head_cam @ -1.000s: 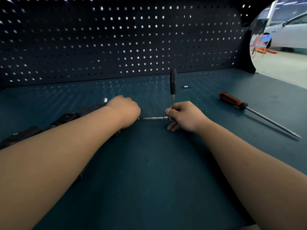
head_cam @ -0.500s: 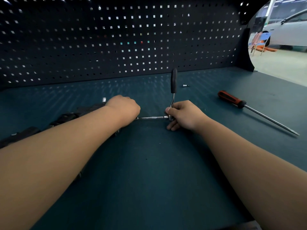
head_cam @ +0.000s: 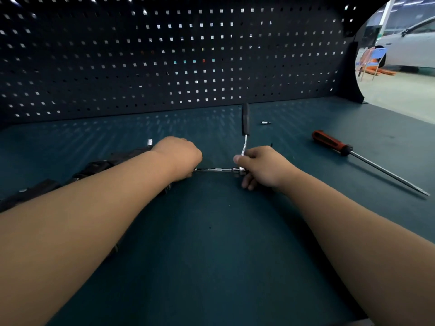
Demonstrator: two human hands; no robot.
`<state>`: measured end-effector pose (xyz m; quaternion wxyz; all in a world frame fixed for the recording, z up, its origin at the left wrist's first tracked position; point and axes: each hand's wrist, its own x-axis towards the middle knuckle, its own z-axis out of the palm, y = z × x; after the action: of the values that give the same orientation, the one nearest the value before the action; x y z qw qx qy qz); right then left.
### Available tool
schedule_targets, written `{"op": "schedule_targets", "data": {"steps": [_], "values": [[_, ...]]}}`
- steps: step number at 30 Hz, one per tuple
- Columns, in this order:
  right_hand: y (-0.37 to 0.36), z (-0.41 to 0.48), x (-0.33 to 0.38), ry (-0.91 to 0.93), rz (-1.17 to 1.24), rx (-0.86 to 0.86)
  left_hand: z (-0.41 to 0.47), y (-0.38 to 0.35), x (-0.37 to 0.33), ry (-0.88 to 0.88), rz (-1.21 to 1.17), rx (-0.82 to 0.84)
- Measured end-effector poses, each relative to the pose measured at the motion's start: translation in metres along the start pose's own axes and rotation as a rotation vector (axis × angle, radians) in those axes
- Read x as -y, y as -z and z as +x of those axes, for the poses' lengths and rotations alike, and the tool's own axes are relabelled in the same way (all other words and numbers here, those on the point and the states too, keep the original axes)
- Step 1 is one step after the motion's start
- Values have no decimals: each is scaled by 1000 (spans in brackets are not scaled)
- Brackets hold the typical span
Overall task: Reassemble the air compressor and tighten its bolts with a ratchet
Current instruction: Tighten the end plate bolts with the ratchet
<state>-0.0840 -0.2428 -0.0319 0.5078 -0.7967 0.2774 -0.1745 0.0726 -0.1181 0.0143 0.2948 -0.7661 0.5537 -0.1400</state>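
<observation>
Because the left forearm lies across it, the black air compressor (head_cam: 98, 165) shows only as dark lumps left of the ratchet (head_cam: 245, 121), shape unclear. The left hand (head_cam: 179, 158) is curled at the left end of the ratchet's extension bar (head_cam: 216, 170); what its fingers clasp is hidden. The right hand (head_cam: 263, 168) pinches the ratchet head, handle pointing away. Right of the ratchet on the worktop (head_cam: 211, 255) lie a small socket (head_cam: 265, 122) and a red-handled screwdriver (head_cam: 334, 143)

Dim bench (head_cam: 211, 267); daylight pricks through the pegboard (head_cam: 164, 55) holes and streaks the top. Bright, washed-out opening at upper right. Wide-angle bending at edges; forearms soft.
</observation>
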Motion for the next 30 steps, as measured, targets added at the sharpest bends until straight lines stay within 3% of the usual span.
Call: {"op": "schedule_targets", "data": {"steps": [4, 9, 13, 19, 23, 30], "values": [[-6, -2, 3, -114, 61, -16, 0, 1, 2, -9, -105, 2], [3, -1, -6, -44, 98, -30, 2, 6, -1, -5, -134, 30], [2, 2, -6, 31, 204, -49, -2, 8, 0, 2, -170, -39], [1, 0, -2, 117, -81, -69, -1, 3, 8, 43, -221, -29], [-12, 5, -1, 132, 38, -137, 4, 1, 16, 89, -283, 24], [-14, 32, 11, -112, -81, -136, 13, -1, 18, 119, -363, 83]]}}
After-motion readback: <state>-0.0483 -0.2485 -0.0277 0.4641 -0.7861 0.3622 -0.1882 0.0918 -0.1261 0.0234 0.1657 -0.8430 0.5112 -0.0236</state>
